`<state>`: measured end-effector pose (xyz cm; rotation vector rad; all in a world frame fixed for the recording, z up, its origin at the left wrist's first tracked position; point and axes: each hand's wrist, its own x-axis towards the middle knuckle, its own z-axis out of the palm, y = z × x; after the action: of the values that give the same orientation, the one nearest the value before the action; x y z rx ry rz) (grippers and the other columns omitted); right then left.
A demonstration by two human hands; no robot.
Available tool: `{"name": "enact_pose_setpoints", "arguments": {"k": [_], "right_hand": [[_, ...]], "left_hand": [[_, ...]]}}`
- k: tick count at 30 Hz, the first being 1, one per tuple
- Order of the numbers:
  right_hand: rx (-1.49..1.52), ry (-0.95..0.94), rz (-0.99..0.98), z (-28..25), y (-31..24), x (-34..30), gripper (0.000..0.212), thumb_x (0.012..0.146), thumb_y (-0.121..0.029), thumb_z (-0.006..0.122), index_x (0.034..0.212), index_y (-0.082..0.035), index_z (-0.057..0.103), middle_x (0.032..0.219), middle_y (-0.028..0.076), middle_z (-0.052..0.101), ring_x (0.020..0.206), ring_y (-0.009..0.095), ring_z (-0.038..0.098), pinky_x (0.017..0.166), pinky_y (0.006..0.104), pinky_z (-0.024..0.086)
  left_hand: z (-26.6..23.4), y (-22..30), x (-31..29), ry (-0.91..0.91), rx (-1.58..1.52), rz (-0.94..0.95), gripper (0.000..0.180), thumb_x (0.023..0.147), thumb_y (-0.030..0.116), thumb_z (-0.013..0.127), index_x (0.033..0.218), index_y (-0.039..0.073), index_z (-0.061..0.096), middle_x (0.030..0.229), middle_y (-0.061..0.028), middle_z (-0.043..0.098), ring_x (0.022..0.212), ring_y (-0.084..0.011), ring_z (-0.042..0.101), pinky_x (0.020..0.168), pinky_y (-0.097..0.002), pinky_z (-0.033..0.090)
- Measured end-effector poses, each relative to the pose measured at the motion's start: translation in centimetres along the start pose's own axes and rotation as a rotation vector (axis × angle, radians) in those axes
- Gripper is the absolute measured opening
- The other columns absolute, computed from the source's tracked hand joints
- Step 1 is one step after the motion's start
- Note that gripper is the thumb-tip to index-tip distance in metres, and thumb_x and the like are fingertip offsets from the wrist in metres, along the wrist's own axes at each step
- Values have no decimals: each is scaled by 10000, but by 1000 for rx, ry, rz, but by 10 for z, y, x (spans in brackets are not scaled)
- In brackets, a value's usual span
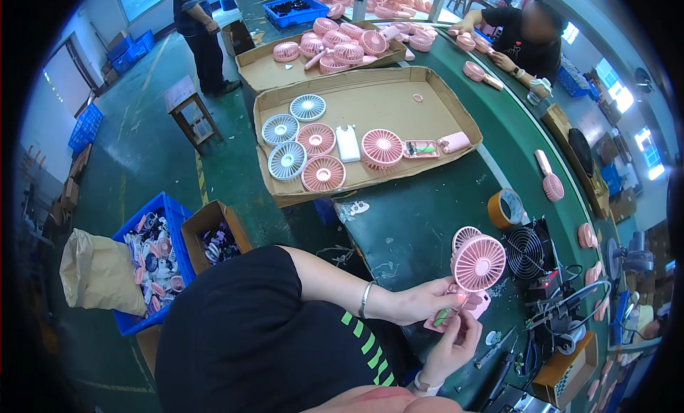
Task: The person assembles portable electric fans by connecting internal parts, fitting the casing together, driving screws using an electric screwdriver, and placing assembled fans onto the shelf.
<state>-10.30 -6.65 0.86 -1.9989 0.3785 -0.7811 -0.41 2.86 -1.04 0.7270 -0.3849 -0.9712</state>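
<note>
In front of my body my left hand (pixel 420 301), with a bangle on its wrist, is closed around the neck of a pink handheld fan (pixel 479 265). The round slatted head points up. Below it the handle is open, showing a green part (pixel 442 317) inside. My right hand (pixel 456 347) is closed at that opened handle, fingertips pinched together against it. Whatever small piece the fingertips grip is hidden. A second pink grille (pixel 465 235) shows behind the fan head. Another pink piece (pixel 479 307) sits behind my fingers.
A cardboard tray (pixel 399 81) holds pink and white fan parts; another box (pixel 256 69) with fans is behind it. Tape roll (pixel 505 208), black cooling fan (pixel 528 252) and cables lie rightward. A conveyor (pixel 524 138) carries fans past a co-worker (pixel 527 42). Blue crate (pixel 187 212) stands left.
</note>
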Motion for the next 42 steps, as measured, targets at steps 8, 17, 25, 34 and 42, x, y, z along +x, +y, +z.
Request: {"name": "enact_pose_setpoints", "arguments": {"k": [8, 17, 25, 34, 42], "right_hand": [[-12, 98, 80, 7, -2, -1, 78, 895, 7, 611, 963, 33, 640, 873, 55, 573, 695, 108, 558, 595, 223, 435], [-93, 105, 51, 4, 4, -7, 70, 914, -14, 611, 955, 37, 637, 878, 40, 568, 718, 97, 570, 612, 212, 453], [-202, 192, -83, 7, 3, -10, 80, 889, -2, 629, 963, 26, 640, 855, 55, 580, 702, 114, 561, 590, 231, 446], [-198, 207, -132, 8, -2, -7, 101, 804, 71, 673, 886, 14, 658, 842, 116, 613, 717, 224, 593, 616, 312, 475], [167, 179, 117, 1, 7, 0, 121, 850, 62, 620, 960, 37, 661, 877, 78, 594, 683, 112, 575, 616, 231, 467]], "left_hand": [[7, -3, -7, 5, 67, 26, 300, 1020, 234, 474, 1261, 60, 431, 904, 18, 508, 707, -38, 446, 568, -194, 417], [15, 4, -10, 36, 67, -7, 290, 1003, 172, 495, 1259, 55, 426, 931, 5, 520, 726, -45, 471, 578, -190, 423], [17, -1, -11, 24, 70, 66, 323, 984, 145, 521, 1281, 59, 426, 1010, -14, 544, 744, -51, 494, 577, -193, 433], [7, 6, -9, 87, 25, -65, 206, 965, 189, 558, 1054, 9, 602, 848, -51, 646, 492, -94, 558, 470, -207, 466], [2, 16, 4, -34, -193, -1, 362, 988, 141, 455, 1313, -15, 427, 1349, -244, 495, 1258, -326, 508, 1064, -439, 421]]}}
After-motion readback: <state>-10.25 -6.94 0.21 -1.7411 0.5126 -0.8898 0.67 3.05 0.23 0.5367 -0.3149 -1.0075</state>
